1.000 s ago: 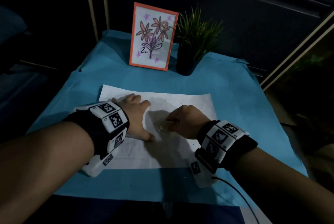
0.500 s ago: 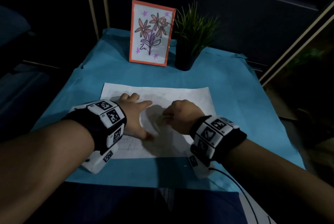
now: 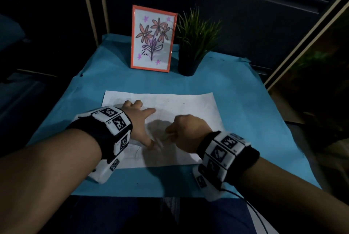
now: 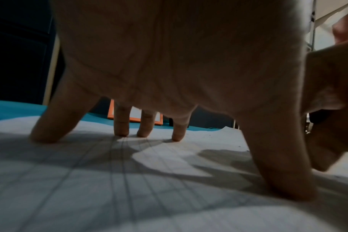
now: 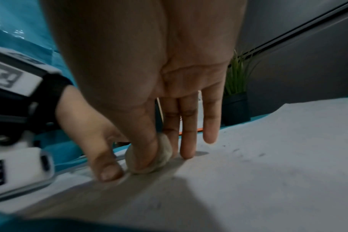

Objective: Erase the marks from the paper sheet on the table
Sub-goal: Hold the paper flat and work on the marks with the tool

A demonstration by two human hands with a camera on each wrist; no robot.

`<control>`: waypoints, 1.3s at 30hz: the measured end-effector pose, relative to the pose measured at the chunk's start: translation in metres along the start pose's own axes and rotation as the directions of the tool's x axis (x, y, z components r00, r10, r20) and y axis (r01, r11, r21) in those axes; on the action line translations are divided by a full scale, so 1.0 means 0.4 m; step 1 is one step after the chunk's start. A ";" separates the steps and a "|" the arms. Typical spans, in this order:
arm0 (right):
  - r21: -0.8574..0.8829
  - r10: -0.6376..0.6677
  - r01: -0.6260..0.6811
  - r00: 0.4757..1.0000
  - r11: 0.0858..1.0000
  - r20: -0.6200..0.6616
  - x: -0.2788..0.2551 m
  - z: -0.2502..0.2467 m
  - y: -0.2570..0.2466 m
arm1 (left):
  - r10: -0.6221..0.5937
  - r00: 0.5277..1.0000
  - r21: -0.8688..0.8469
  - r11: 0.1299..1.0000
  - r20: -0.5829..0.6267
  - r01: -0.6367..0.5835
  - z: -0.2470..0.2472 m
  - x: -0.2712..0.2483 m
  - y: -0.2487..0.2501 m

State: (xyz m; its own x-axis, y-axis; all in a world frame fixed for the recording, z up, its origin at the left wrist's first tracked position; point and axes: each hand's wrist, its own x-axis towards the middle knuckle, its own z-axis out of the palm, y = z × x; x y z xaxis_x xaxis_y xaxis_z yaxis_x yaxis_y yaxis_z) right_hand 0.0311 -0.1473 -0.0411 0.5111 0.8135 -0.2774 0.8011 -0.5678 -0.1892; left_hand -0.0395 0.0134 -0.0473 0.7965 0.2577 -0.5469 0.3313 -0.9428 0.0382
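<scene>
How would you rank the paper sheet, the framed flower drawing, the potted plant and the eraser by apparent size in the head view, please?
1. paper sheet
2. framed flower drawing; farther away
3. potted plant; farther away
4. eraser, mostly hidden in the right hand

Blue cloth point(image 3: 217, 82) covers the table top, creased along its far right edge. At the far end, upright: an orange-framed flower drawing point(image 3: 152, 39), pink blooms on a purple stem, small purple stars, a black squiggle low on the left. Just beside it on the right, a potted grass plant point(image 3: 194, 43) in a black pot. Dark panelled wall behind. Pale vertical rails point(image 3: 84, 3) at far left; a pale diagonal strip point(image 3: 309, 37) at right.
</scene>
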 end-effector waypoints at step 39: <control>0.070 -0.017 0.018 1.000 0.997 -0.006 -0.054 0.014 0.019 | 0.015 1.000 -0.034 0.999 -0.005 -0.015 0.011 -0.006 -0.002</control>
State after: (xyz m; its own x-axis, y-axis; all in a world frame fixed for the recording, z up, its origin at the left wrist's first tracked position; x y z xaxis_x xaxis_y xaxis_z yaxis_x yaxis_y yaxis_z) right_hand 0.0246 -0.1699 -0.0417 0.4989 0.8240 -0.2685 0.7862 -0.5607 -0.2598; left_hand -0.0439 0.0127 -0.0498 0.8040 0.2448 -0.5420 0.3362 -0.9388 0.0746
